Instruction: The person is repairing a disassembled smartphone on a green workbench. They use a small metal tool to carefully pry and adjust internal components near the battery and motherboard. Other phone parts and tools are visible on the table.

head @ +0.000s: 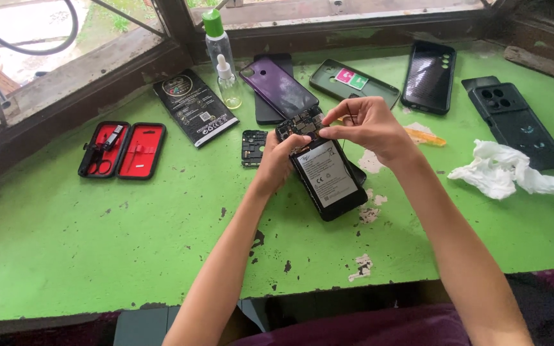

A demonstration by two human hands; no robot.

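An opened black rectangular smartphone [325, 168], its battery and circuit board exposed, lies mid-tabletop. The left hand [276, 160] grips its left edge; the right hand's [367, 125] fingers pinch at its far end. Chipped green tabletop [65, 230]; crumpled white tissue [504, 170] lies right.

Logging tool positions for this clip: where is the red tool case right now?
In the head view, the red tool case lies open on the green table, left of the person's hands, beside the black packet and below the window sill.
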